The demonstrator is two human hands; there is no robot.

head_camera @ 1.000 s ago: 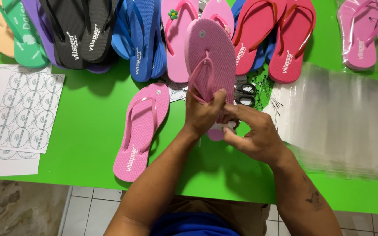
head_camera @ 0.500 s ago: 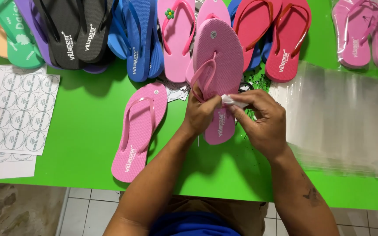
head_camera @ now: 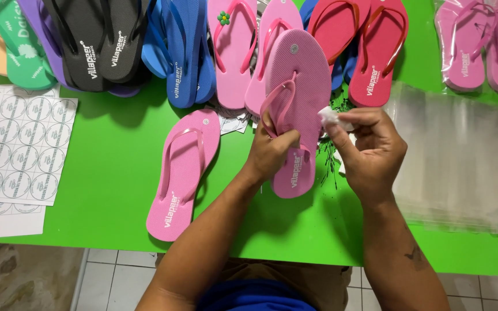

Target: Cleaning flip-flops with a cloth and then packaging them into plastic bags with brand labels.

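Head view: two hands and a pink flip-flop.

Near the middle of the frame, the left hand point(head_camera: 273, 151) has its fingers closed round the pink flip-flop point(head_camera: 298, 109) by its strap — likely to keep it tipped up and steady. Just right of it, the right hand point(head_camera: 370, 151) pinches a small white tag point(head_camera: 331, 117) — fingertips shut on it. Another pink flip-flop point(head_camera: 181, 173) lies flat on the green table point(head_camera: 110, 161), left of the hands.
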